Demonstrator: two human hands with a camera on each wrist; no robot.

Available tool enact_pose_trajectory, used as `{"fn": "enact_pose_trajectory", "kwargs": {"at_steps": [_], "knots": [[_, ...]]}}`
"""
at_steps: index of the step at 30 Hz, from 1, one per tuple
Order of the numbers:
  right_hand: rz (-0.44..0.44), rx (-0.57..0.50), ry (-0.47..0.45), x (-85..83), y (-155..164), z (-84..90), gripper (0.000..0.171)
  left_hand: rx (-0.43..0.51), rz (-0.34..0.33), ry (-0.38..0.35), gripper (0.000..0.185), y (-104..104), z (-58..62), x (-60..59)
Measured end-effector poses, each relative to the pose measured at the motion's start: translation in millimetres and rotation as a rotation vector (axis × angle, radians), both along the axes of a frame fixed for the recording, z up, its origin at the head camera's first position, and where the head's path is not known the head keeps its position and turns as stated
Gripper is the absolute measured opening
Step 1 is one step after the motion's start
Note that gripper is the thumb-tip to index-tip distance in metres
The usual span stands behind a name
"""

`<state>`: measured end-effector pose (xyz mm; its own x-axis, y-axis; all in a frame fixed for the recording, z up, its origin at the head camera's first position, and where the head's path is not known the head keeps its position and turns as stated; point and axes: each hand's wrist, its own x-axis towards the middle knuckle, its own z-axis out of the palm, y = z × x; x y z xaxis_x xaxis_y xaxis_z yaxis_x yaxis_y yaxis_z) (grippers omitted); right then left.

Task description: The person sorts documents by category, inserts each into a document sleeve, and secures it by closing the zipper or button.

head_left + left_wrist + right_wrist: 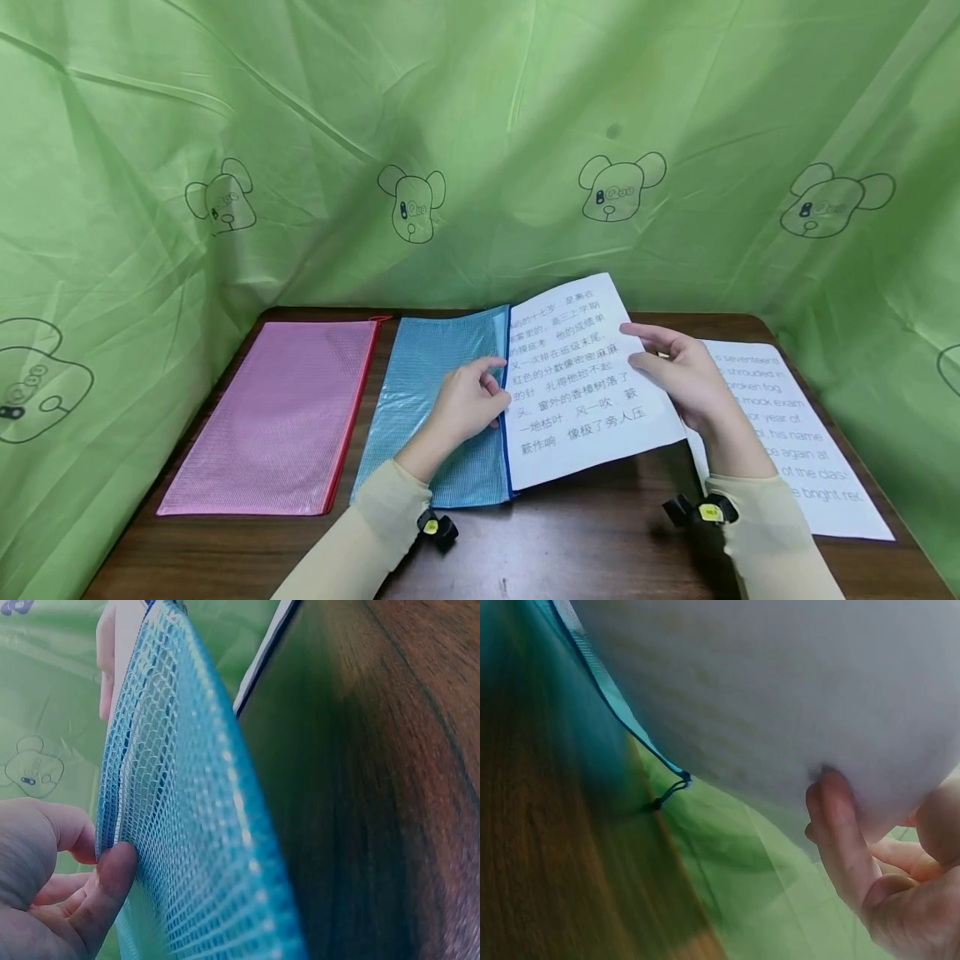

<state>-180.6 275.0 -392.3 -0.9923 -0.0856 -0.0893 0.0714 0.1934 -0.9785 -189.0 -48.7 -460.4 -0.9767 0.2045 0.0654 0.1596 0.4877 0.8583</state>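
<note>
A blue mesh zipper pouch (431, 400) lies at the middle of the table, its zipper edge lifted. My left hand (468, 402) pinches that edge between thumb and fingers; the left wrist view shows the mesh (187, 772) held at its rim. In my right hand (678, 367) is a sheet of paper (577, 383) printed with Chinese characters, gripped by its right edge. The sheet's left side meets the pouch's zipper edge; how much of it sits inside is hidden. A blue zipper cord (671, 793) hangs at the pouch's corner in the right wrist view.
A pink mesh pouch (273, 417) with a red zipper lies on the left of the wooden table (585, 542). Another sheet (817, 467), printed in English, lies at the right, partly behind my right arm. A green cloth (495, 100) hangs around the table.
</note>
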Motion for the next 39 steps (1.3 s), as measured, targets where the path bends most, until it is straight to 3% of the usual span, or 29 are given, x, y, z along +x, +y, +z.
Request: {"fn": "enact_pose_trajectory", "kwargs": {"at_steps": [16, 31, 39], "knots": [[0.021, -0.014, 0.017, -4.1, -10.9, -11.3, 0.053, -0.010, 0.008, 0.022, 0.054, 0.1, -0.6, -0.7], [-0.046, 0.113, 0.086, 2.8, -9.3, 2.1, 0.053, -0.015, 0.023, 0.023, 0.052, -0.9, -2.8, -0.9], [-0.032, 0.068, 0.069, 1.6, -18.5, -5.9, 0.056, -0.014, 0.030, 0.030, 0.051, -0.2, -2.1, -2.1]]}}
